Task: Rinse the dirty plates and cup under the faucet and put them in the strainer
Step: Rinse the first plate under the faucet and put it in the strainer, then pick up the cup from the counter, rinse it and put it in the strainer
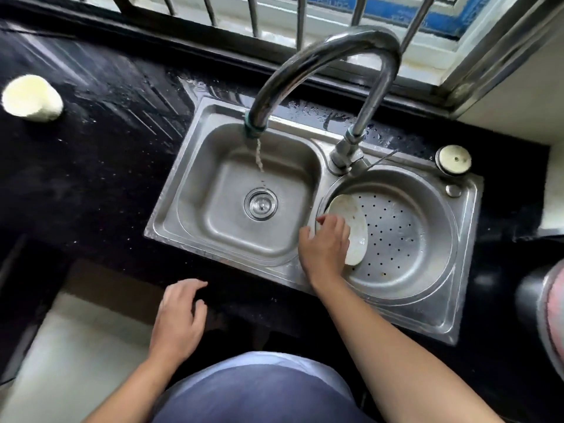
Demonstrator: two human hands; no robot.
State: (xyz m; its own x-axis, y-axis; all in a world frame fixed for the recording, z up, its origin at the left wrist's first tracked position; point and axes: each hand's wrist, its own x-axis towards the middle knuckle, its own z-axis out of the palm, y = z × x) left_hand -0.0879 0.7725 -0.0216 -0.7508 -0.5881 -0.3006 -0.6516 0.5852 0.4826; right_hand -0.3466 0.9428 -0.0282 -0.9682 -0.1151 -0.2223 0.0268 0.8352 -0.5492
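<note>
A white plate (pixel 355 221) with brown specks leans on edge against the left wall of the round perforated strainer (pixel 406 236) in the right basin. My right hand (pixel 325 247) grips the plate's left rim, fingers curled over it. My left hand (pixel 178 319) hovers over the front counter edge, fingers relaxed and holding nothing. The faucet (pixel 329 65) arches over the left basin (pixel 244 190), and a thin stream of water falls toward the drain (pixel 260 203). A pale cup (pixel 32 97) lies on its side on the black counter at far left.
Black wet counter (pixel 106 123) surrounds the steel double sink. A round capped fitting (pixel 453 159) sits at the sink's back right corner. Window bars (pixel 253 13) run behind the faucet. A dark pot-like object (pixel 537 297) stands at the right edge.
</note>
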